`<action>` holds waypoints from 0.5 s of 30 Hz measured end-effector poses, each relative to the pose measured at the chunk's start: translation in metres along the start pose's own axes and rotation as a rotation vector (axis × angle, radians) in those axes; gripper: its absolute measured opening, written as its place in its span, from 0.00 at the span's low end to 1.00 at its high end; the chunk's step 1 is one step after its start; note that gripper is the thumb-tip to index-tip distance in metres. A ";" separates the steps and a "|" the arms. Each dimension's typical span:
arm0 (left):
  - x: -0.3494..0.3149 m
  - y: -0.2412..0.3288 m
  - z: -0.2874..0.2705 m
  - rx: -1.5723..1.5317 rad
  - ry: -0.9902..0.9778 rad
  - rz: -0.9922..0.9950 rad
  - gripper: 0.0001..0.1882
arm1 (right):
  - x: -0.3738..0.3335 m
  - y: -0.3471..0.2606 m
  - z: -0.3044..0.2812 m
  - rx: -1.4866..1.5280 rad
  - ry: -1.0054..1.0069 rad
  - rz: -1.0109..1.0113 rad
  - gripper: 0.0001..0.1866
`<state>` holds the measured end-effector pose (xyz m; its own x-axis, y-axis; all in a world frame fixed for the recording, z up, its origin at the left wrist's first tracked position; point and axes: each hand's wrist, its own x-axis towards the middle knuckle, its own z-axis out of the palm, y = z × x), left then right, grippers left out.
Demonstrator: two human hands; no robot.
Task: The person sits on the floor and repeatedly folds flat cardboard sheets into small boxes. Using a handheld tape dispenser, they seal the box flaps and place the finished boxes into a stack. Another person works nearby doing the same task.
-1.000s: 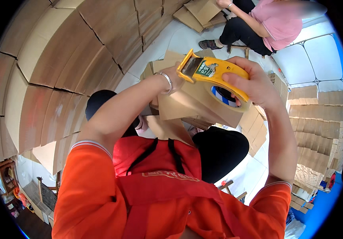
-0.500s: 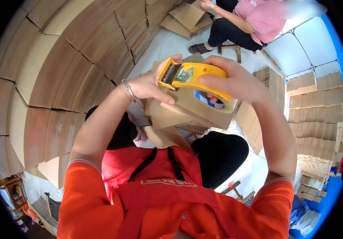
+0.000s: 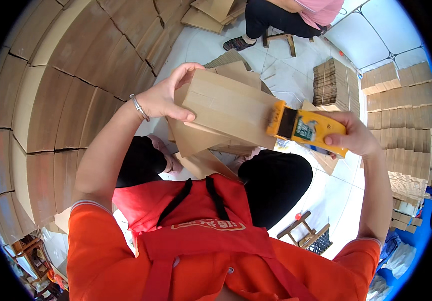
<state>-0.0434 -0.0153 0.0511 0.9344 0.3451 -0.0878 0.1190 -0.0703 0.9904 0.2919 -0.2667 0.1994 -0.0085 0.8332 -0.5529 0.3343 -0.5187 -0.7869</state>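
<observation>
A brown cardboard box [image 3: 231, 103] lies in front of me above my lap. My left hand [image 3: 168, 95] is wrapped round its left end, thumb on the top and fingers at the far side. At the box's right end, my right hand [image 3: 349, 135] grips a yellow tape dispenser [image 3: 303, 125]. The dispenser's head touches or hangs just over that end. A strip of tape seems to run along the box's top, but it is hard to make out. Flat cardboard pieces [image 3: 191, 138] lie under the box.
Tall stacks of cardboard boxes [image 3: 75, 65] wall off the left. Bundles of flattened cardboard [image 3: 333, 83] and more stacks [image 3: 401, 120] stand at the right. A person in pink [image 3: 321, 17] sits on a wooden stool [image 3: 281, 40] ahead. Another small stool [image 3: 303, 231] stands beside my right leg.
The tape dispenser has moved right, from the box's left end to its right end, with my right hand. My left hand now holds the box's left end. The view has shifted slightly.
</observation>
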 end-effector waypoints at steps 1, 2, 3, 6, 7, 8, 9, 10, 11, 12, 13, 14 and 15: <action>0.000 0.003 0.000 0.017 -0.012 -0.006 0.58 | -0.005 0.016 -0.005 0.026 0.014 0.006 0.35; 0.000 0.007 0.000 0.027 -0.020 -0.032 0.60 | -0.006 0.029 -0.007 0.054 0.028 0.014 0.35; 0.000 0.012 0.001 0.038 -0.029 -0.059 0.63 | -0.004 0.040 -0.006 0.039 0.053 -0.006 0.36; 0.002 0.043 0.008 0.657 -0.015 -0.052 0.69 | -0.003 0.058 -0.006 0.083 0.085 -0.039 0.36; -0.002 0.057 0.009 0.966 0.011 -0.034 0.70 | 0.001 0.062 -0.006 0.102 0.086 -0.034 0.37; 0.002 0.072 0.023 1.125 -0.022 0.093 0.71 | 0.001 0.063 -0.004 0.128 0.081 -0.036 0.36; 0.014 0.084 0.044 1.282 -0.054 0.229 0.72 | 0.001 0.064 -0.004 0.151 0.079 -0.040 0.36; 0.030 0.085 0.062 1.222 -0.126 0.345 0.70 | 0.003 0.064 -0.004 0.170 0.071 -0.052 0.36; 0.044 0.080 0.080 1.162 -0.194 0.454 0.68 | 0.007 0.063 -0.004 0.161 0.056 -0.062 0.36; 0.055 0.075 0.091 1.093 -0.271 0.571 0.66 | 0.006 0.063 -0.003 0.172 0.063 -0.057 0.36; 0.061 0.067 0.096 1.081 -0.289 0.562 0.63 | 0.004 0.066 -0.002 0.188 0.070 -0.048 0.36; 0.067 0.060 0.101 1.068 -0.307 0.553 0.61 | 0.001 0.069 -0.003 0.204 0.076 -0.039 0.36; 0.072 0.055 0.105 1.056 -0.325 0.543 0.58 | -0.001 0.073 -0.005 0.202 0.084 -0.052 0.36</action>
<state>0.0657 -0.0925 0.0879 0.9696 -0.2034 0.1359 -0.2389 -0.9067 0.3476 0.3210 -0.3051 0.1438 0.0606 0.8684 -0.4921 0.1399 -0.4955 -0.8573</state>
